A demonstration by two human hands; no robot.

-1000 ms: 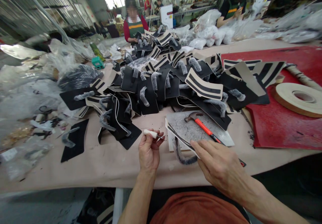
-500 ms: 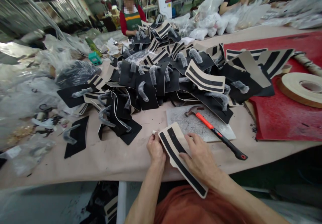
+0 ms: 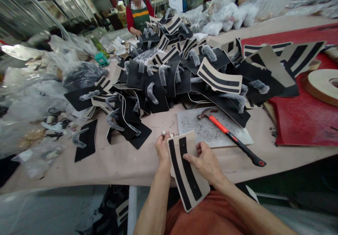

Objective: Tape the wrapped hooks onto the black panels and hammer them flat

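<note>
A beige panel (image 3: 188,171) with two long black strips is tilted up in front of me, over the table's front edge. My left hand (image 3: 163,150) is closed on its upper left edge, with the fingers partly hidden behind it. A small white piece (image 3: 167,134) shows at the fingertips of that hand; whether it is worn or held I cannot tell. My right hand (image 3: 207,160) grips the panel's right edge, its thumb lying on the right black strip and its fingers curled at the edge. Just beyond, a hammer (image 3: 227,133) with a red and black handle rests on a grey slab (image 3: 188,124).
A large heap of black panels (image 3: 155,94) with plastic-wrapped handles spreads across the table (image 3: 142,164). At right lie a red sheet (image 3: 303,122) and a tape roll (image 3: 326,83). Plastic bags (image 3: 34,94) pile up at left. A co-worker (image 3: 139,16) stands across the table.
The panel has turned so its strips face me more fully and run more upright. My right thumb has shifted up and left onto the right strip. The view has shifted slightly.
</note>
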